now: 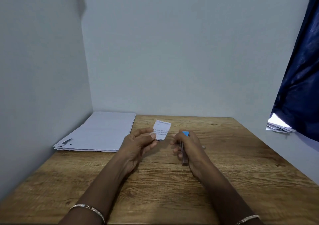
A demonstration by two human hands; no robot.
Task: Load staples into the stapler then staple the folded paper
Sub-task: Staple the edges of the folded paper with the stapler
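My left hand (140, 142) pinches a small folded paper (162, 129) with printed text by its lower left corner, holding it upright above the wooden table (241, 164). My right hand (189, 147) is closed around a stapler (184, 154), a slim dark metal body with a blue end (185, 133) showing above the fingers. The stapler sits a short way right of the paper and does not touch it. Most of the stapler is hidden by my fingers, so I cannot see whether staples are inside.
A stack of white sheets (100, 132) lies at the table's back left against the wall corner. A dark blue curtain (300, 79) hangs at the right, with more papers (279, 127) on a ledge beneath it.
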